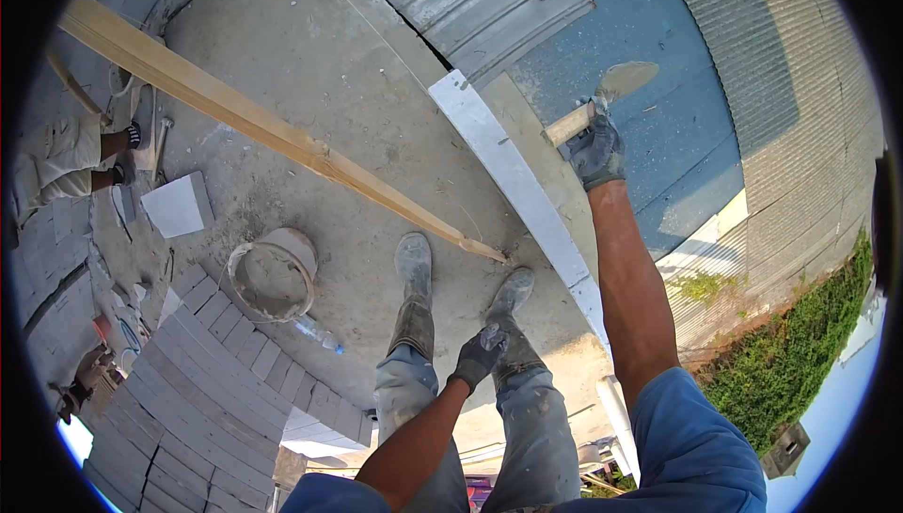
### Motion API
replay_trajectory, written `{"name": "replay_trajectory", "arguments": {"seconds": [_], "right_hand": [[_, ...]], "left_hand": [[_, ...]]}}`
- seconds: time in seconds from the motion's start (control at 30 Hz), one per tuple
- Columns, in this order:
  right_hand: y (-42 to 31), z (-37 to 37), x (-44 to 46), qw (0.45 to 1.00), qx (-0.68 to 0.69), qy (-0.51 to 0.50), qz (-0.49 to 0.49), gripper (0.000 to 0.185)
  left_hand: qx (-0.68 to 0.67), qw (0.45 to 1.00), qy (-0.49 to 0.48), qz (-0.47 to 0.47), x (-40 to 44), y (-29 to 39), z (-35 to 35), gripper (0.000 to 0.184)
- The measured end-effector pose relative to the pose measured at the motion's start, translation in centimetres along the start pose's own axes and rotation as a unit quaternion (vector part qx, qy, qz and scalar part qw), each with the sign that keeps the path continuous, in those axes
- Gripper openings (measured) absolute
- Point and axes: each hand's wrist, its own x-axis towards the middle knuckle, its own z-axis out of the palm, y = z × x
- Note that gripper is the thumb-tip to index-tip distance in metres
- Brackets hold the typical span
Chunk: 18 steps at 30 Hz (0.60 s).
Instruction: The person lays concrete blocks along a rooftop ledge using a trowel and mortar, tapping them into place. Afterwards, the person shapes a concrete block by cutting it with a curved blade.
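Note:
My right hand point(599, 153), in a dark grey work glove, is wrapped around the wooden handle of a trowel point(628, 81). The trowel's rounded blade looks coated with grey mortar and is held out beyond a low wall of pale blocks point(513, 170), over blue roofing. My left hand point(481, 355), gloved too, rests at my right leg just above the boot. Its fingers lie against the leg, partly foreshortened, and no tool shows in it.
A mortar-filled bucket point(308, 254) stands left of my boots, beside a plastic bottle point(318, 332). A long wooden plank point(282, 137) slants across the floor. Stacked blocks point(188, 400) fill the lower left. Another person's legs point(71, 156) show at far left, near a loose block point(179, 205).

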Motion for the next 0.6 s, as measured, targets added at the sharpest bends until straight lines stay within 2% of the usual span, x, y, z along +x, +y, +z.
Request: {"name": "replay_trajectory", "arguments": {"seconds": [0.07,0.1,0.17,0.2,0.23,0.3,0.37,0.4,0.43,0.5,0.6], "right_hand": [[-1.3,-0.6,-3.5,0.998,0.055,-0.024,-0.019,0.024],[-2.2,-1.5,-4.1,0.998,0.053,-0.029,-0.018,0.024],[-2.6,-4.6,-4.5,0.995,-0.039,-0.042,0.078,0.022],[-2.6,-5.4,-4.4,0.995,-0.039,-0.048,0.084,0.022],[-2.6,-5.9,-3.9,0.993,-0.054,-0.004,0.101,0.022],[-2.4,-5.4,-2.3,0.988,-0.067,0.067,0.122,0.021],[-1.0,-4.8,0.3,0.987,-0.035,0.086,0.131,0.021],[-0.4,-4.5,2.1,0.985,-0.004,0.107,0.132,0.022],[0.1,-3.9,4.1,0.985,-0.002,0.109,0.132,0.022],[1.7,-2.6,7.7,0.982,0.032,0.097,0.158,0.025],[4.9,-0.4,13.0,0.977,-0.035,0.119,0.171,0.029]], "left_hand": [[0.042,0.996,-0.082,-0.018,0.3,3.4,0.4,0.049],[0.031,0.997,-0.061,0.028,0.8,5.1,0.8,0.052],[-0.010,0.995,-0.026,0.098,0.6,12.3,-0.8,0.059],[-0.148,0.984,-0.054,0.078,0.3,16.6,-2.3,0.064],[-0.281,0.954,-0.081,0.061,0.8,20.5,-3.6,0.070],[-0.136,0.976,0.106,0.131,3.8,25.5,-5.2,0.079],[-0.207,0.939,0.251,0.115,9.7,27.1,-5.3,0.085],[-0.206,0.939,0.251,0.111,14.2,26.3,-4.9,0.085],[-0.201,0.924,0.323,0.033,19.7,24.8,-4.6,0.089],[-0.188,0.901,0.387,-0.049,25.4,25.2,-6.1,0.093],[-0.161,0.880,0.434,-0.107,29.4,25.8,-7.6,0.086]]}}
